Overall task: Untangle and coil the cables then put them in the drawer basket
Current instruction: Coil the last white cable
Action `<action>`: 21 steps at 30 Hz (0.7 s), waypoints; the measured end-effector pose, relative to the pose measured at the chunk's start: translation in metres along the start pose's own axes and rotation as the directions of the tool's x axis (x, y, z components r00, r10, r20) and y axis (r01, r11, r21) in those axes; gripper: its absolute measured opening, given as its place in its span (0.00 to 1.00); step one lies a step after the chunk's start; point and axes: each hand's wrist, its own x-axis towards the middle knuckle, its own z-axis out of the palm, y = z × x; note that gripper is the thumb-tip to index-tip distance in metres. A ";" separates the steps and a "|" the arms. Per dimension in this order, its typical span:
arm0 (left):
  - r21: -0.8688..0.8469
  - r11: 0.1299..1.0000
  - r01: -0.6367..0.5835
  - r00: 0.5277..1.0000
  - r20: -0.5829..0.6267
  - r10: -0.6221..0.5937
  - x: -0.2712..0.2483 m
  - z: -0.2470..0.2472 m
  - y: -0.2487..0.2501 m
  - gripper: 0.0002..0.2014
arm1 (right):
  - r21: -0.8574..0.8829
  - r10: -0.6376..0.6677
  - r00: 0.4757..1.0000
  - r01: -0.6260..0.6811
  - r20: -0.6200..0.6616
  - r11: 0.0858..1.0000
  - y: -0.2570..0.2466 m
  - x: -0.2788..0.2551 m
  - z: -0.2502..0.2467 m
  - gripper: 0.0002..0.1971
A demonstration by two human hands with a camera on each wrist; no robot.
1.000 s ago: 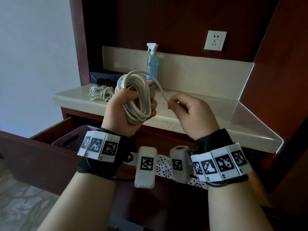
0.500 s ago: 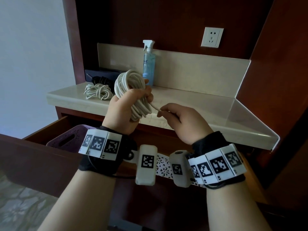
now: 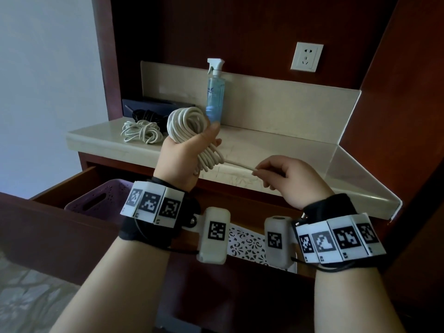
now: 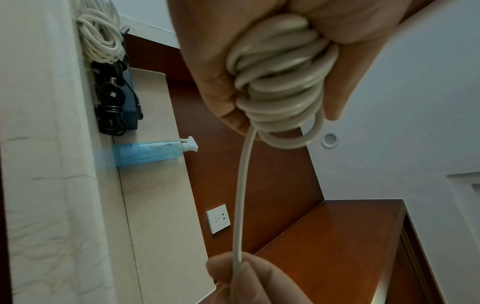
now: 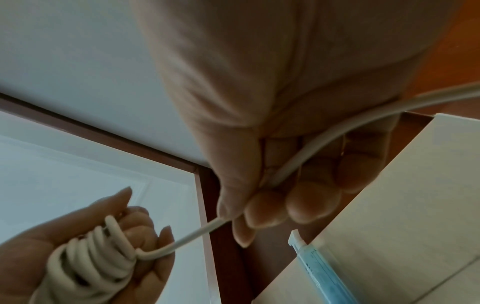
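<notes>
Two hands share one white cable point(image 3: 189, 131): the left hand point(image 3: 182, 157) clenches the coil above the counter point(image 3: 276, 152), likely so loops stay put, while the right hand point(image 3: 290, 179) pinches the tail taut for wrapping. Below the counter, the purple basket point(image 3: 96, 203) in the drawer point(image 3: 60, 195) shows no cables yet.

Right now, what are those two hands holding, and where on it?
One white cable. The left hand grips its coiled loops around the middle; the right hand pinches the loose strand running out from the coil.
</notes>
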 end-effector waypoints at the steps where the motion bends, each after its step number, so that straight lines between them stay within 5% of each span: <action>1: 0.000 1.000 0.002 1.000 -0.001 -0.002 -0.001 0.001 -0.001 0.07 | 0.005 0.008 1.000 -0.008 -0.001 1.000 0.001 0.000 0.000 0.05; 7: -0.002 0.999 -0.040 0.998 0.051 0.040 -0.006 0.005 0.001 0.05 | -0.001 0.042 0.998 -0.042 0.040 0.999 -0.003 -0.002 0.007 0.08; 14: -0.016 0.999 -0.044 0.967 0.251 0.047 -0.006 0.004 -0.009 0.08 | 0.335 0.043 0.998 -0.053 0.037 0.941 -0.017 0.001 0.016 0.16; 18: -0.012 0.997 -0.077 0.943 0.324 0.077 -0.002 0.000 -0.008 0.10 | 0.205 0.014 1.000 -0.015 0.008 0.979 -0.009 0.002 0.011 0.10; 21: -0.083 0.996 -0.045 0.962 0.266 0.065 0.001 0.000 -0.005 0.06 | 0.079 0.014 1.000 -0.013 -0.018 0.997 -0.001 -0.002 0.006 0.08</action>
